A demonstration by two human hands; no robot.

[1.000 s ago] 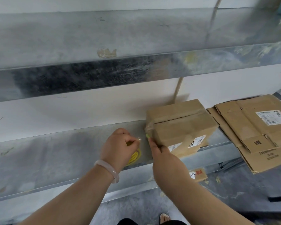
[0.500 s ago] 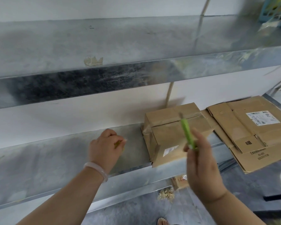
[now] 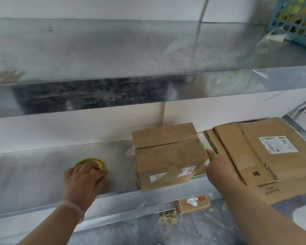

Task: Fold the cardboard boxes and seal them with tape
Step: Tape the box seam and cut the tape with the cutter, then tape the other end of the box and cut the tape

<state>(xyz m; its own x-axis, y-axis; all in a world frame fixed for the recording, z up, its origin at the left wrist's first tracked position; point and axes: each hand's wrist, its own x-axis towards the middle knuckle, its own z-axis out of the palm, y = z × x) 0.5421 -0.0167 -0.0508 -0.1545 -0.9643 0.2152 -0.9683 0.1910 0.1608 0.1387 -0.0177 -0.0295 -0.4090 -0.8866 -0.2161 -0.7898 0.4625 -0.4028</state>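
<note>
While the left hand [image 3: 86, 175] curls its fingers over the yellow-green tape roll [image 3: 91, 162] lying on the metal shelf [image 3: 34, 174], probably to take it up, the right hand [image 3: 219, 169] pinches a slim green tool [image 3: 206, 148] (mostly hidden, likely a cutter) at the right side of the cardboard box [image 3: 166, 156]. That box stands folded, clear tape showing on it, between the roll and a stack of flattened cardboard [image 3: 254, 156], seemingly next for folding.
</note>
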